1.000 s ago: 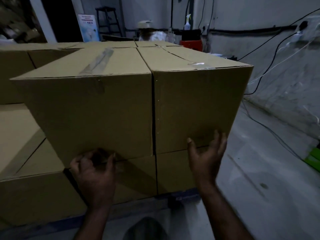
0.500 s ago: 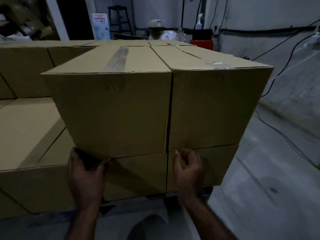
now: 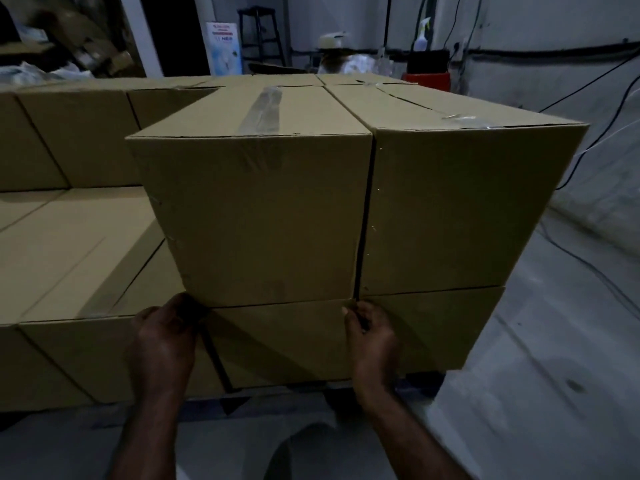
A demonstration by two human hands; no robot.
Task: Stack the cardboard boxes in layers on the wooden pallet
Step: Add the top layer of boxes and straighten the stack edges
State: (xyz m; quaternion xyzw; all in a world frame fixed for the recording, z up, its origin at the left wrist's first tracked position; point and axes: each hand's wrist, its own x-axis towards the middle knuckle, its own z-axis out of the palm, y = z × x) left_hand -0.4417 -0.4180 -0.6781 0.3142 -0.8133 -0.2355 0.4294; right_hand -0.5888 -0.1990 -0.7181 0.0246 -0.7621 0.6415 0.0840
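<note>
Gripping the taped-shut cardboard box [image 3: 263, 216] by its bottom corners, our left hand [image 3: 162, 337] and right hand [image 3: 372, 337] curl tight; it sits atop the lower layer [image 3: 86, 244], just beside the neighbouring box [image 3: 460, 202], bare tops leftward.

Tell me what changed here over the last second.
The right grip left the face of the neighbouring brown cardboard box, moved left and curls at the lower right corner of the taped brown cardboard box. The left grip stayed holding its lower left corner; both boxes stayed put.
</note>
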